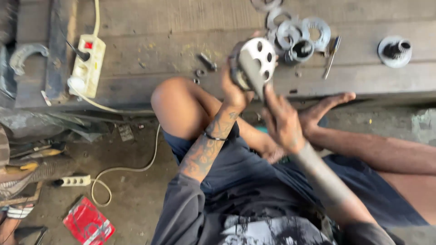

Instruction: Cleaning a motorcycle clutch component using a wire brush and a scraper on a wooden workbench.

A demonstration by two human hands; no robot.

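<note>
While the left hand [234, 88] grips a round, holed metal hub [254, 63], the right hand [282, 120] clasps its dull grey shaft [318, 170] above the worn wooden bench [181, 36]

A wooden bench [181, 27] carries a white power strip [88, 63] near its left end, a pile of metal rings [295, 31], a screwdriver [331, 56] and a flanged hub [395, 51] toward its right.

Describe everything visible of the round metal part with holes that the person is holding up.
The round grey metal disc with holes shows a pale, flat face pierced by several circular holes, on a darker, thicker body behind. It is held above the wooden bench edge, face tilted toward the camera. The left hand grips its lower left side; the right hand holds a grey metal bar crossing its face.
</note>
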